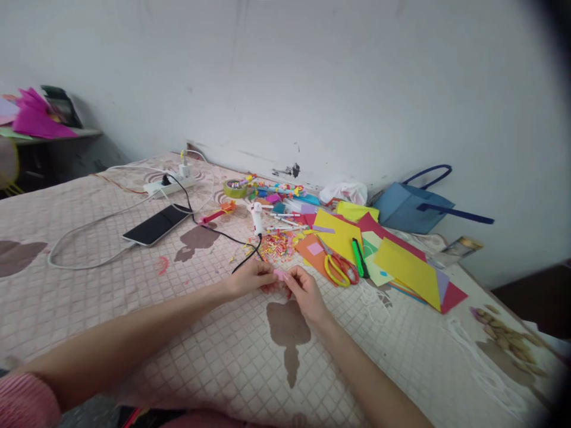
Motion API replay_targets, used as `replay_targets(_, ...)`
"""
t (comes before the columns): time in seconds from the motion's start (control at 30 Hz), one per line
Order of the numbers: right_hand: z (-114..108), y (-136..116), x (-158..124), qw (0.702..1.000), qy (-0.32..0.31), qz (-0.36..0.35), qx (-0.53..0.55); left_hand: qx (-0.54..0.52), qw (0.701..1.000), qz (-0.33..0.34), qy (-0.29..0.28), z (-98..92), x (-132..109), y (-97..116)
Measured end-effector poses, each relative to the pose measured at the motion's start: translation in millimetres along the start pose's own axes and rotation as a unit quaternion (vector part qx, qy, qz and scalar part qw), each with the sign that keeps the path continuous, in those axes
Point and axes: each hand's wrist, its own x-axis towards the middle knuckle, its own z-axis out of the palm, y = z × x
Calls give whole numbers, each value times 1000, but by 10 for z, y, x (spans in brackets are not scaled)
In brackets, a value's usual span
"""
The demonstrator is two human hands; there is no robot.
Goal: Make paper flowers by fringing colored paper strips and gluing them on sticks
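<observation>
Both hands meet over the quilted bed (111,285), close to the body. The left hand (247,278) and the right hand (306,291) each pinch an end of a small pink paper piece (279,274). Their fingers are clamped on it from opposite sides, which seems to keep so small a scrap steady and just above the cover.

The tools lie in an arc within easy reach. At 12 o'clock from the hands a white glue gun (257,217) rests on its side, its black cord (209,229) running to the power strip (169,184) at 10 o'clock. A heap of paper scraps (276,244) lies just beyond the fingers. At 2 o'clock, yellow-handled scissors (339,267) and a green cutter (358,257) lie on the coloured sheets (408,267). A phone (156,224) charges at 10 o'clock, well apart from the work.
</observation>
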Motion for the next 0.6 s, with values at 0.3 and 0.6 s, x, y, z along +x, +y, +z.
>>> replay_targets(0.3,-8,10,-21,995,-29,-34,-89,-3,997,51,51,7,21,-112)
replay_targets(0.6,-368,117,188,951,78,-130,-269,-25,996,37,78,19,25,-184)
